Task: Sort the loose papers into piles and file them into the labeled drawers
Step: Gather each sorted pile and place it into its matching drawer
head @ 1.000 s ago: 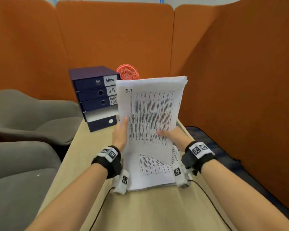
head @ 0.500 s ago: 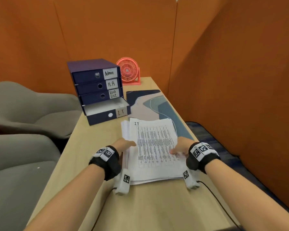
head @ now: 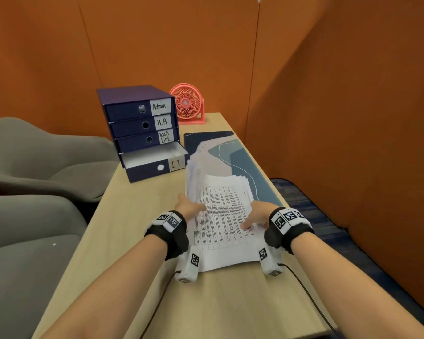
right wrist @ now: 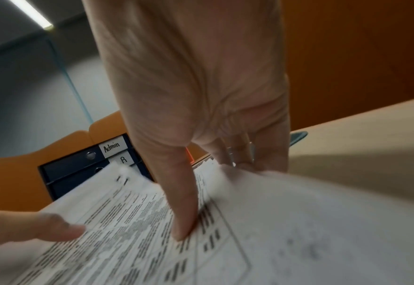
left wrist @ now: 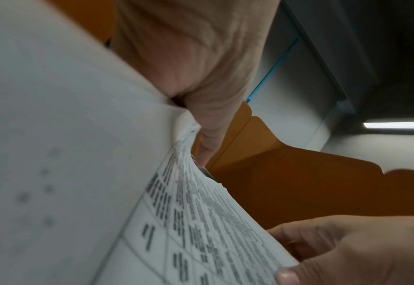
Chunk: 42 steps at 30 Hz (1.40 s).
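Fingers (right wrist: 184, 221) of both hands pinch paper stack (head: 220, 211) sides; keep edges squared, slide into open drawer (head: 154, 160) ahead.

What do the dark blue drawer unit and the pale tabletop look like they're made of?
Dark blue drawer unit: probably matte board or card, since the open I.T drawer shows a thin pale inner wall. Pale tabletop: smooth, low-sheen wood-look laminate, faint grain; solid wood can't be ruled out.

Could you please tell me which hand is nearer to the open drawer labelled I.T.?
Left. The left hand grips the printed paper stack's left edge, nearer the open dark blue I.T. drawer; the right hand holds the stack's right edge, farther away.
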### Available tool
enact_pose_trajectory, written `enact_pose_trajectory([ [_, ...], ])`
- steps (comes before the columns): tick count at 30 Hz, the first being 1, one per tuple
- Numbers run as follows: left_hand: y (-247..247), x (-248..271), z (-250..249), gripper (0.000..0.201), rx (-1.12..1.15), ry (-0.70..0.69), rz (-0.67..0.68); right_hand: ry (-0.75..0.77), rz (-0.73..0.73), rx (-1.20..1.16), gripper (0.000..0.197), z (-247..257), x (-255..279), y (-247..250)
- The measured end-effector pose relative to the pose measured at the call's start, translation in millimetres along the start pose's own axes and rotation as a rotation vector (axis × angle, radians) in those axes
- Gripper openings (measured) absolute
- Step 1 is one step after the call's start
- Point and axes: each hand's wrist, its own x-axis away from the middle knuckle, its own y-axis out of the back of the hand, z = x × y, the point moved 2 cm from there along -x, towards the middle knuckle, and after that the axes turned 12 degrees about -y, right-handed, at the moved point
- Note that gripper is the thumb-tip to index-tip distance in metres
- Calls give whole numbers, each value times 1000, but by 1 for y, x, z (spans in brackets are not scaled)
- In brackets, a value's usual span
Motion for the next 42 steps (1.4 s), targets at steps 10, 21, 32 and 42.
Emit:
enact_pose_trajectory([
  [10, 36, 33, -45, 34, 235, -519, -164, 128, 72, -891, 88, -18, 12, 33],
  [21, 74, 68, -134, 7, 324, -973, -433, 659, -176, -1101, 60, 23, 88, 97],
  [32, 77, 49, -141, 22, 459, -929, -405, 757, -219, -1294, 36, 50, 96, 104],
  [42, 47, 24, -45, 45, 336, -353, 1, 576, -303, -1041, 48, 24, 50, 49],
])
